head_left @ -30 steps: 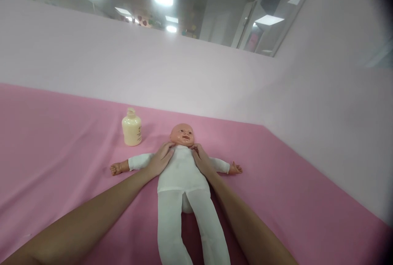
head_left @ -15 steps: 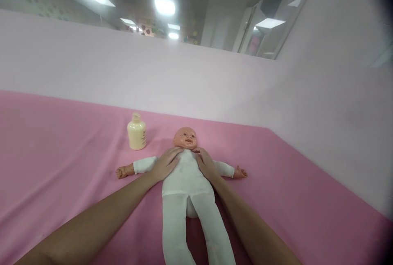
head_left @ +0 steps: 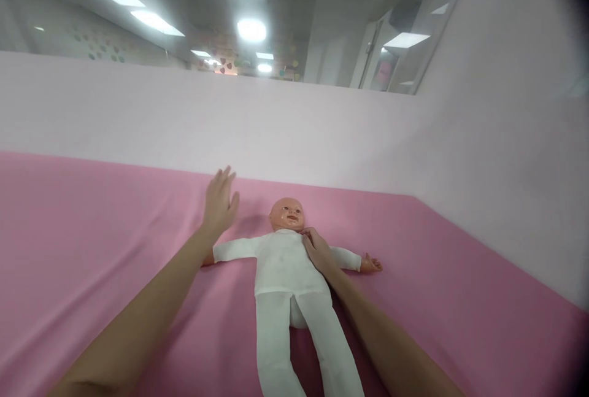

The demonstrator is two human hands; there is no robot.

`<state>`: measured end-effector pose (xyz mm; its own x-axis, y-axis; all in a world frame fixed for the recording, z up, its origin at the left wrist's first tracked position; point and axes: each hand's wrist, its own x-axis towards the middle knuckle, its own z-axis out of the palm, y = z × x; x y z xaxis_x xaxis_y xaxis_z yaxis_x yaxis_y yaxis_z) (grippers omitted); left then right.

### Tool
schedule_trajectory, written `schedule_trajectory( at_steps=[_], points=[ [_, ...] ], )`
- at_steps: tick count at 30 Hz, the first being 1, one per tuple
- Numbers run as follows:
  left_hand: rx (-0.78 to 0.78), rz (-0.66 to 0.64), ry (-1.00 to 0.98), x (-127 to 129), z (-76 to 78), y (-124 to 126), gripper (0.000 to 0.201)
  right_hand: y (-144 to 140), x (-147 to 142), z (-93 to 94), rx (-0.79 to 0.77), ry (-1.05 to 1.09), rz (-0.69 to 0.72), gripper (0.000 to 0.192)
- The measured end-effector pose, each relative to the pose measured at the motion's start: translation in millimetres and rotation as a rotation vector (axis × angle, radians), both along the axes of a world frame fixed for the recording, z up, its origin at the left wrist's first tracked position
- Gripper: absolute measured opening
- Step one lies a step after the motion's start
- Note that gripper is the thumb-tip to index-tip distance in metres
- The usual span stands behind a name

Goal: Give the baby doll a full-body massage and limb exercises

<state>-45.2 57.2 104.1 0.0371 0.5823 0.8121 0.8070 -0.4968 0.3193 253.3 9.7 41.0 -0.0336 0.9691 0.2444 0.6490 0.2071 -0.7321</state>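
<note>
A baby doll (head_left: pixel 285 262) in a white suit lies on its back on the pink cloth (head_left: pixel 92 243), arms spread, head toward the wall. My right hand (head_left: pixel 317 250) rests flat on the doll's chest and shoulder, just under its chin. My left hand (head_left: pixel 219 204) is raised off the doll, fingers apart, up and to the left of the doll's head, holding nothing. The cream lotion bottle is hidden behind my left hand.
A pale pink partition wall (head_left: pixel 322 133) runs along the far edge of the cloth and turns down the right side. Above it are ceiling lights and a room beyond. The pink cloth stretches wide to the left.
My left hand lifted off the doll's chest and moved up and left, now covering the spot where the bottle stood. My right hand stayed on the doll. The camera tilted upward.
</note>
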Motion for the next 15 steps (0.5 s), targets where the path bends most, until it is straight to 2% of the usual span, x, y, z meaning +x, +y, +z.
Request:
schedule_trajectory(
  at_steps=[2, 5, 7, 9, 12, 15],
  points=[
    [-0.082, 0.087, 0.046, -20, 4.9, 7, 0.055, -1, 0, -0.4, 0.006, 0.003, 0.003, 0.026],
    [-0.242, 0.109, 0.140, -35, 3.5, 10, 0.054, 0, 2, -0.9, 0.058, 0.043, 0.017, 0.026],
    [-0.251, 0.099, 0.147, -32, 6.4, 6, 0.055, -1, 1, 2.9, 0.150, 0.109, 0.008, 0.025],
    [-0.190, 0.053, 0.117, -17, 14.7, -5, 0.056, -7, -5, 12.7, 0.248, 0.208, -0.013, 0.026],
    [-0.102, -0.151, 0.119, 22, 26.6, -36, 0.058, -29, -29, 38.4, 0.285, 0.467, 0.032, 0.035],
    [-0.056, -0.468, 0.225, 66, 23.4, -78, 0.060, -63, -60, 68.2, 0.193, 0.793, 0.193, 0.049]
  ],
)
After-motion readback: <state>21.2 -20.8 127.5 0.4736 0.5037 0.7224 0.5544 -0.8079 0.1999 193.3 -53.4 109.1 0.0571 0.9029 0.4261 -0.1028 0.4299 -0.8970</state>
